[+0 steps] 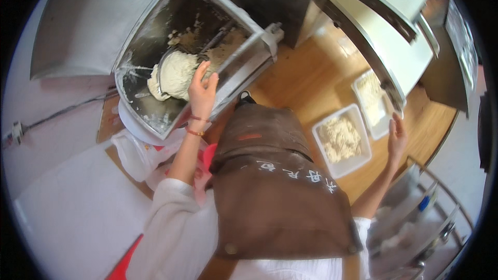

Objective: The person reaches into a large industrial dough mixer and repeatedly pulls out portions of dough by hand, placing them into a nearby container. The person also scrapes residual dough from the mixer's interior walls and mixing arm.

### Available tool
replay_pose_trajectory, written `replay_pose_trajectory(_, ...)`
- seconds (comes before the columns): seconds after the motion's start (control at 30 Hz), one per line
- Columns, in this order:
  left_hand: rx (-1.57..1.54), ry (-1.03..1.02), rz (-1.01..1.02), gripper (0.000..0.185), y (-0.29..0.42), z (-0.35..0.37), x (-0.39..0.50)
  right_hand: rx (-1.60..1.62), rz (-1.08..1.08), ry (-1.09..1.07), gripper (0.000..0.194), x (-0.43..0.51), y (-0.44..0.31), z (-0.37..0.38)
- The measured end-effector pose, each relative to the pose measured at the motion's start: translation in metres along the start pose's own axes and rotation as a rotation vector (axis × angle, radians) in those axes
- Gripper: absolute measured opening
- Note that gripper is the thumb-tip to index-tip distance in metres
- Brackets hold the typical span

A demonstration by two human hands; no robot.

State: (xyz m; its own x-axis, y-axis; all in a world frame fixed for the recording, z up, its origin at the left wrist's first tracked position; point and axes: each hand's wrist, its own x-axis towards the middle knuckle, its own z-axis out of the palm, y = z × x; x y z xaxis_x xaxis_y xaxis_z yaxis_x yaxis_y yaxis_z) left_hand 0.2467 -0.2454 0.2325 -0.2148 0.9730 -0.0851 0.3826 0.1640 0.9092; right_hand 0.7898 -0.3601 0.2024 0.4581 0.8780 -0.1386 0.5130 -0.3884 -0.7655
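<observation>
A mass of pale dough (177, 74) clings around the metal mixing bar inside a flour-dusted steel dough mixer (132, 52) at the upper left. My left hand (203, 85) is over the mixer's near side, at the right edge of the dough, fingers partly bent; whether it grips any dough cannot be told. Far to the right, my right hand (397, 132) is beside the corner of a steel-edged unit, and its contact with that edge is unclear. Between my hands, a white plastic tub (367, 153) on the wooden floor holds rough dough pieces.
A second white tub (383, 132) with pale contents stands partly under the steel-edged unit (383, 50). Plastic bags (134, 159) and a red container (210, 155) are beside the mixer. A metal rack (439, 186) stands at the lower right. A cable (70, 108) runs along the left wall.
</observation>
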Motion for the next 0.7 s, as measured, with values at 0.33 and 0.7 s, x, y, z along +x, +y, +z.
replay_pose_trajectory(0.33, -0.359, -0.084, -0.679, 0.035, -0.145, -0.123, 0.036, -0.092, -0.537, -0.447, 0.029, -0.017, -0.321, 0.246)
replay_pose_trajectory(0.7, -0.757, -0.099, -1.28, 0.082, -0.255, -0.061, 0.115, -0.196, -0.04, -1.162, 0.032, 0.007, -0.363, 0.464)
